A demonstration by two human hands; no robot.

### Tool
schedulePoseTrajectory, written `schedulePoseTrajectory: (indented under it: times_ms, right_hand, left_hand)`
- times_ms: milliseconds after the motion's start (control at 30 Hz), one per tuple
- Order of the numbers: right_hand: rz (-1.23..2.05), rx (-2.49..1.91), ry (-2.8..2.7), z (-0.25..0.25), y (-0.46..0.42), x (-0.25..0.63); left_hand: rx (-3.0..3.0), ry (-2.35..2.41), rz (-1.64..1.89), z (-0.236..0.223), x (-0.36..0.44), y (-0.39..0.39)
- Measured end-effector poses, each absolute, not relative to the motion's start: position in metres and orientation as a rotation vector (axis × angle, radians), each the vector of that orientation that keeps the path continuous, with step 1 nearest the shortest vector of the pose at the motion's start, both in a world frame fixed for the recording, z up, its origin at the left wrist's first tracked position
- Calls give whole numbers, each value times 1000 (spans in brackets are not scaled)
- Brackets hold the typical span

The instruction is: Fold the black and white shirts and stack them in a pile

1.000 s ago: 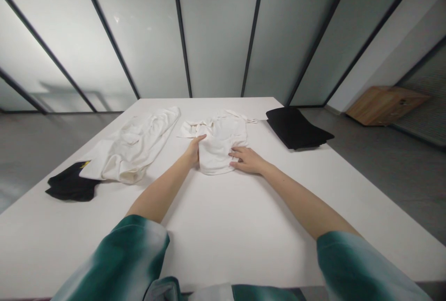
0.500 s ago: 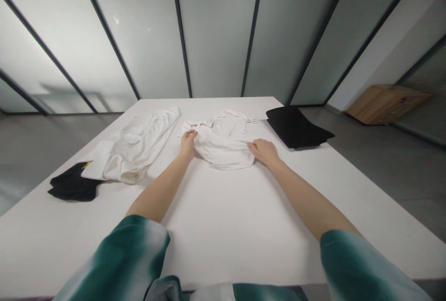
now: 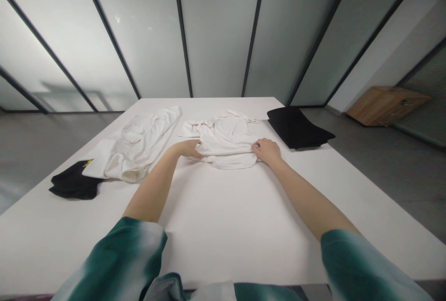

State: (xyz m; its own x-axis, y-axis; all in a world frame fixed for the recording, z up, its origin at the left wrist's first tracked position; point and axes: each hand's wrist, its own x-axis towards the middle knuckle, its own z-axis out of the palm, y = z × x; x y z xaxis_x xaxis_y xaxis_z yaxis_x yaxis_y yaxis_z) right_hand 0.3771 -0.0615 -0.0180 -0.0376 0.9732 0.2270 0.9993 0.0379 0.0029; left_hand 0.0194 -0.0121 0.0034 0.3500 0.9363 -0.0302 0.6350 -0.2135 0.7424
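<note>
A white T-shirt (image 3: 228,136) lies in the middle of the white table, its lower part gathered in horizontal folds. At its left edge is my left hand (image 3: 191,148), bent inward at the wrist with the fingers closed on the cloth. My right hand (image 3: 267,150) grips the right edge with curled fingers, level with the left. Some of the fingertips are hidden by the fabric. The near hem of the shirt rests on the tabletop, a little closer to me than the fold.
To the left, a crumpled pile of white clothing (image 3: 139,145) partly covers a black garment (image 3: 75,182) with a yellow mark. A stack of black flat pieces (image 3: 298,127) sits at the right edge of the table (image 3: 223,226). A wooden cabinet (image 3: 386,104) stands beyond.
My left hand has turned inward and shifted slightly toward me along the shirt's left edge. The shirt's lower part now shows a fold between the hands. My right hand has barely moved.
</note>
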Motion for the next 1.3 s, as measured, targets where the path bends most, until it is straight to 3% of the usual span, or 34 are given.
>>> schedulePoseTrajectory:
  times_ms: [67, 233, 333, 567, 633, 767, 967, 1300]
  right_hand:
    - [-222, -2046, -2170, -19, -62, 377]
    - [-193, -2041, -2162, -17, -63, 377]
    - [-157, -2013, -2135, -16, -63, 377]
    - [-183, -1934, -2080, -18, -61, 380]
    - [-185, -1844, -2143, -17, -62, 378]
    - [-63, -1665, -2394, -16, -65, 369]
    - [-12, -1768, -2403, -28, -63, 367]
    - [-55, -1748, -2391, -35, -54, 380]
  left_hand:
    - [1919, 1308, 566, 6, 26, -19]
    - [1478, 1000, 1018, 23, 46, -31]
    - [1275, 972, 1067, 27, 44, -27]
    - [1885, 2058, 817, 18, 15, -17]
    - [2106, 2144, 729, 18, 16, -19]
    - [2361, 1898, 543, 22, 28, -24]
    - [2292, 1374, 372, 5, 48, -27]
    - [2407, 1473, 519, -28, 44, -23]
